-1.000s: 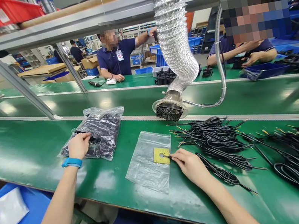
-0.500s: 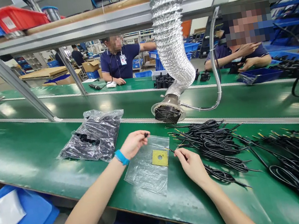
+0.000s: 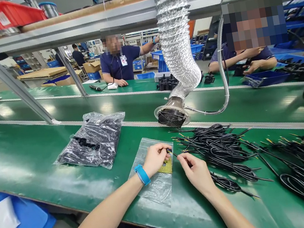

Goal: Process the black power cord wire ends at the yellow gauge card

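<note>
Pinching a small black plastic piece [image 3: 168, 150] in the left hand [image 3: 154, 159]; grasping a thin black cable end [image 3: 174, 154] in the right hand [image 3: 195, 169], just beside, slanting up and leftward to the piece, too close to tell touching from apart. Below the left hand, partly covered, on a clear zip bag [image 3: 160, 193]: a yellow square pad [image 3: 165, 168]. Rightward, looped black cables [image 3: 219, 148].

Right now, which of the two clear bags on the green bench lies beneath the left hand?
The flat bag with the yellow plate, under the left hand; the other bag, farther left, holds black parts.
</note>
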`<state>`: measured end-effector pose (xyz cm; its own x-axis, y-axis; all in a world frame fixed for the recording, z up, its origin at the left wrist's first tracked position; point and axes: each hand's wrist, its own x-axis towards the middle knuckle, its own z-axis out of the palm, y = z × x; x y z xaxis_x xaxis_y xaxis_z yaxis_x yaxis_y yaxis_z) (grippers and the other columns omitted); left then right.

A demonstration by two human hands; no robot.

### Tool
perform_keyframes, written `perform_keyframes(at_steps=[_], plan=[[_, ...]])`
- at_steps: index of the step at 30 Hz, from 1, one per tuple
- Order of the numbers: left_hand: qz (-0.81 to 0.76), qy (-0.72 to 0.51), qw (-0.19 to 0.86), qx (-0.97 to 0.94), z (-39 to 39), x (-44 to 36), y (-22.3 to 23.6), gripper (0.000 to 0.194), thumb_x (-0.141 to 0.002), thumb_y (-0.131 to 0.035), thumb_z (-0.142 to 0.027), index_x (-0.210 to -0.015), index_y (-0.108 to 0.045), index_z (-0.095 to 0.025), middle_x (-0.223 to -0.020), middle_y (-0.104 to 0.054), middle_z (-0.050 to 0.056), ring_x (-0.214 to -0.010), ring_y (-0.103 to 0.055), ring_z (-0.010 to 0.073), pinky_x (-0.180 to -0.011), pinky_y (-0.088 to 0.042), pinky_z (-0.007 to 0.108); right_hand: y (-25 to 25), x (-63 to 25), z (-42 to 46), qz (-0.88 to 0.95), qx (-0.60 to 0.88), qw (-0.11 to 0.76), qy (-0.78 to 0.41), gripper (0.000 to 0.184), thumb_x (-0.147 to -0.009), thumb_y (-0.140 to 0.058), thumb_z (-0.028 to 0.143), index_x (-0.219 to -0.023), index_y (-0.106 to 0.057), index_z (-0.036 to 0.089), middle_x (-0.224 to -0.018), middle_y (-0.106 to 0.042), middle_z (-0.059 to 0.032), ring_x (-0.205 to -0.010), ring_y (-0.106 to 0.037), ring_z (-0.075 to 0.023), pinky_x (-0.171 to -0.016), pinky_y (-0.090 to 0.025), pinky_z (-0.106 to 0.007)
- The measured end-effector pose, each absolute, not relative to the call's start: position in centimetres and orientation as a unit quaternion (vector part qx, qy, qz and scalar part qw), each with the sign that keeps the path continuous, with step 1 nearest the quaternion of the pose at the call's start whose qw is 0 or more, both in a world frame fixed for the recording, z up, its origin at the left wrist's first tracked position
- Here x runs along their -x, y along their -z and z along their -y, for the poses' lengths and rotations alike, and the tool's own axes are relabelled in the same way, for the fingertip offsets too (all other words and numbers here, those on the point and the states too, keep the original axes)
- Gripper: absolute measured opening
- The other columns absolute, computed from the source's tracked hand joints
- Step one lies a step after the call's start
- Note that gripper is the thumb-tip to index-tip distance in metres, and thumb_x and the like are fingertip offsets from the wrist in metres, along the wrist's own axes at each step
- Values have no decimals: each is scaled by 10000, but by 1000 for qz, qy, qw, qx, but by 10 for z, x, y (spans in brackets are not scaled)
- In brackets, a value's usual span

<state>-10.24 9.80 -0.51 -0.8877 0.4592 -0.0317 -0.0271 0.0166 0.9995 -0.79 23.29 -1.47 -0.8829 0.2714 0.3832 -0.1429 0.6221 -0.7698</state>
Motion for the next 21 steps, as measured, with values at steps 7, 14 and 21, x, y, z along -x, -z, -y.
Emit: perform_keyframes(at_steps=[7, 14, 21], plan=[[-620, -739, 225, -142, -94, 101, 3, 169, -759, -681, -258, -860, -720, -128, -682, -691, 49, -594, -638, 134, -596, -521, 245, 13, 8, -232, 872, 42, 234, -427, 497, -929, -410, 581, -761, -661, 187, -611, -621, -26, -521, -541, -148, -523, -425, -245], [-514, -791, 317, -101, -88, 102, -2, 360, -668, -825, -379, -856, -680, -108, -757, -698, 72, -639, -670, 149, -642, -541, 271, 11, 7, -232, 872, 43, 230, -430, 513, -927, -401, 594, -759, -659, 184, -605, -612, -23, -513, -527, -144, -515, -418, -241], [-485, -815, 299, -103, -88, 103, -1, 398, -608, -875, -340, -870, -674, -118, -785, -687, 44, -717, -674, 145, -709, -537, 270, 10, 7, -233, 871, 49, 228, -432, 497, -920, -418, 583, -723, -639, 183, -566, -578, -7, -497, -495, -135, -498, -391, -237]])
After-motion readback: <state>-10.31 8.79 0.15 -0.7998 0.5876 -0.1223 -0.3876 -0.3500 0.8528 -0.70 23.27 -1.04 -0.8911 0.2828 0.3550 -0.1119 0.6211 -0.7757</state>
